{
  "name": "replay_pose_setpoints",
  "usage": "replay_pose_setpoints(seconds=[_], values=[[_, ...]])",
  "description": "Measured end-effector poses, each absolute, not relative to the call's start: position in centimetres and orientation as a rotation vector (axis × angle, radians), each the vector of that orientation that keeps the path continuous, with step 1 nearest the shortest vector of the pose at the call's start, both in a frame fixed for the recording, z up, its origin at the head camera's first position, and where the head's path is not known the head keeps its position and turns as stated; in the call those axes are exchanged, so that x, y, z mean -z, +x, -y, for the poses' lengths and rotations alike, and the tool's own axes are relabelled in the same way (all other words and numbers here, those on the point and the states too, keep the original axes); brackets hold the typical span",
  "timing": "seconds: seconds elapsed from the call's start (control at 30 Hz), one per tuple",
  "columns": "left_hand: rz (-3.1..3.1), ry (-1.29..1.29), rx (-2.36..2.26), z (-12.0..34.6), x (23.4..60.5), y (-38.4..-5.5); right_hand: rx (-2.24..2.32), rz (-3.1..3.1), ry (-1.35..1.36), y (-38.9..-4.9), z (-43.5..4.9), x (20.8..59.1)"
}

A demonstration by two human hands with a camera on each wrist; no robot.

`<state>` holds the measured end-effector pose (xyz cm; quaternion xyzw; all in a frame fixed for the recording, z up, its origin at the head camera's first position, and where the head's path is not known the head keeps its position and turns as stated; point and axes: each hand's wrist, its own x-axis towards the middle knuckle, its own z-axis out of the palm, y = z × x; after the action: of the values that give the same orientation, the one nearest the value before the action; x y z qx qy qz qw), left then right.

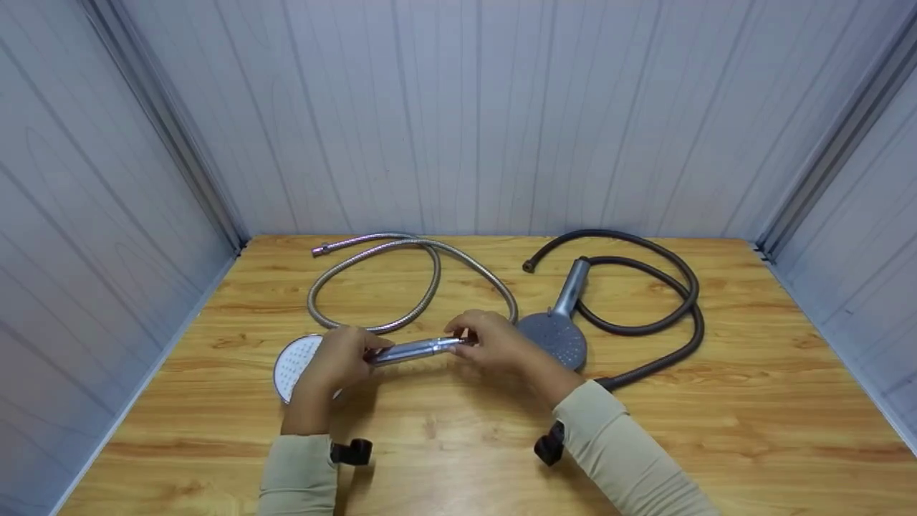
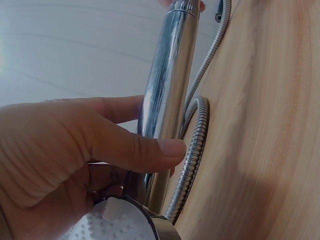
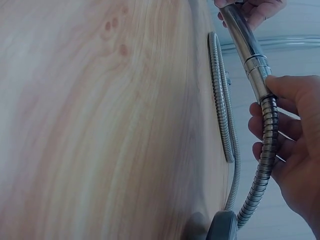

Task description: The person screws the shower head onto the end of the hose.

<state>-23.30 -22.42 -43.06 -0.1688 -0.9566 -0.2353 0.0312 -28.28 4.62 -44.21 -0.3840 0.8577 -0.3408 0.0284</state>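
Note:
A chrome hand shower [image 1: 412,351] with a white nozzle face lies across the space between my two hands, its head at the left. My left hand [image 1: 340,358] grips the handle near the head, the thumb [image 2: 172,150] laid across the chrome. At the handle's other end, my right hand [image 1: 494,344] pinches the connector [image 3: 258,82] where the silver metal hose [image 3: 262,165] joins. In the right wrist view the hose curves down from the connector past my fingers. Whether the connector turns cannot be told.
A grey shower head [image 1: 551,340] lies right of my right hand, with a dark hose [image 1: 695,301] coiled beside it. The silver hose's loops spread over the back of the wooden table [image 1: 444,459]. Pale panelled walls [image 1: 444,122] enclose the back and both sides.

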Motion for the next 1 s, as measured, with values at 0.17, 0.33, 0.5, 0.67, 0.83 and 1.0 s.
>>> replay_pose_setpoints(seconds=[0.17,0.33,0.5,0.67,0.83,1.0], values=[[2.983,-0.466,0.747,22.34,42.93,-23.29,1.076,-2.648,-1.261,-28.39,-4.71,44.27],[2.986,-0.457,0.740,22.31,42.86,-23.27,1.072,-2.660,-1.305,-28.41,-4.65,44.37],[2.998,-0.438,0.754,22.33,42.76,-23.27,1.070,-2.665,-1.310,-28.35,-4.65,44.32],[2.978,-0.471,0.745,22.36,42.68,-23.26,1.070,-2.660,-1.313,-28.40,-4.72,44.28],[2.916,-0.539,0.698,22.51,42.88,-23.35,1.091,-2.631,-1.333,-28.51,-4.70,44.31],[2.908,-0.544,0.701,22.57,42.95,-23.41,1.099,-2.616,-1.298,-28.44,-4.66,44.18]])
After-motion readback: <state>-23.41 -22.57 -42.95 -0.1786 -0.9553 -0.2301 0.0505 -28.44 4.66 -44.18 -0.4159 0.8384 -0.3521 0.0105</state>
